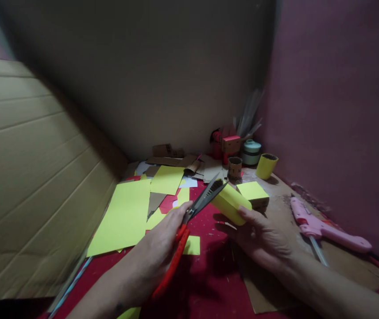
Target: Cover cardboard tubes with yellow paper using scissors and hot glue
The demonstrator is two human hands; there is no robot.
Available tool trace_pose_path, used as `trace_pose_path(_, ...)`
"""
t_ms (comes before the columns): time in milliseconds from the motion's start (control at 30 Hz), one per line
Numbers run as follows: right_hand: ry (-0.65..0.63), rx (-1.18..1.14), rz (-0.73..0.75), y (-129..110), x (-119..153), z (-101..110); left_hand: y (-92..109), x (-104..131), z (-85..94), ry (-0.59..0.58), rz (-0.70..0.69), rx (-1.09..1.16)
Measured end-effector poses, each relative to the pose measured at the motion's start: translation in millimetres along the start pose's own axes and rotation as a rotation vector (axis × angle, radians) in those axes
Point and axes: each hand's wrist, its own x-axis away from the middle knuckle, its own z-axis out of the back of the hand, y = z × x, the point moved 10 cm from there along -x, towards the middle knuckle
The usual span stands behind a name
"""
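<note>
My left hand (169,230) is closed round the red handles of a pair of scissors (194,210). The blades are spread apart and point up and to the right, at the open end of a yellow paper-covered tube (232,204). My right hand (262,237) grips this tube near its lower right end, thumb on top; the tube lies tilted in the air. Whether a blade touches its rim I cannot tell. Beyond the tube is a small cardboard box with a yellow top (253,190). A small yellow paper piece (192,245) lies below the scissors.
Yellow sheets (123,217) and cardboard scraps (166,161) cover the left and back. A pink glue gun (325,230) rests at right, near the wall. Behind stand a yellow cylinder (266,167), a brown cardboard ring (235,168) and a teal jar (251,153). A cardboard panel (26,186) rises at left.
</note>
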Motion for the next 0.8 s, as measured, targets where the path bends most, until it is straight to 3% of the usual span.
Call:
trace_pose_path(367, 0.017, 0.029, 0.019, -1.4, 1.5, -1.7, -2.4, 2.4, -17.3, -0.135, 0.025, -0.005)
trace_pose_path(600, 0.016, 0.055, 0.012, 1.8, 0.7, -0.6, -4.2, 1.8, -18.2, -0.112, 0.091, 0.047)
trace_pose_path(800, 0.016, 0.066, 0.021, 3.1, -1.3, 0.8, -9.5, 2.9, -19.5, -0.089, 0.109, -0.049)
